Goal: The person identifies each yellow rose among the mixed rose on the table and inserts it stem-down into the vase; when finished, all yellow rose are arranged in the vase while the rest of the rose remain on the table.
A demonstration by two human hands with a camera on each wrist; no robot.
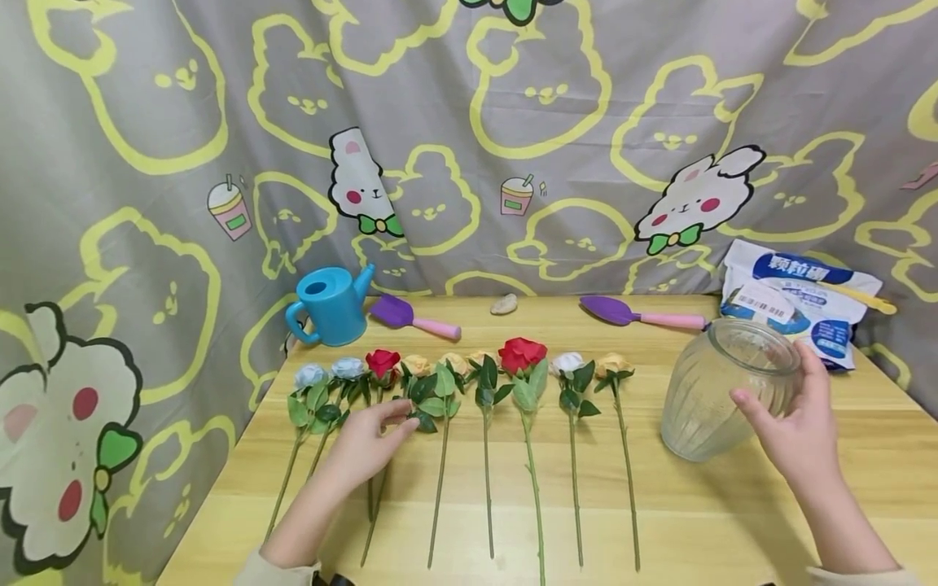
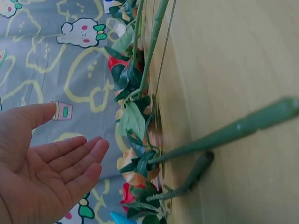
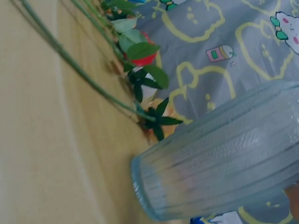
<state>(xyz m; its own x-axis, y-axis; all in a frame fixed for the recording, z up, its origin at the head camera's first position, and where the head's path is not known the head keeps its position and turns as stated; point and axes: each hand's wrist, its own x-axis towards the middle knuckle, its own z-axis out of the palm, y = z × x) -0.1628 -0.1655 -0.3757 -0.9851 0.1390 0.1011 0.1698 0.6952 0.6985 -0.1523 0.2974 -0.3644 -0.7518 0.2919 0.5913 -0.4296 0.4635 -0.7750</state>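
On the right of the head view, my right hand grips a clear ribbed glass vase near its rim, thumb on the near side and fingers round the far side. The vase leans, mouth to the upper right. Its ribbed wall and base edge fill much of the right wrist view. My left hand hovers over the row of artificial roses, fingers loosely extended and holding nothing. Closest to it are a red rose and a yellow rose. The left wrist view shows that palm open beside the stems.
Other roses lie side by side, including a large red rose and a white rose. Behind them are a blue watering can, two purple toy trowels with pink handles, a stone and a blue-white bag. A patterned curtain backs the table.
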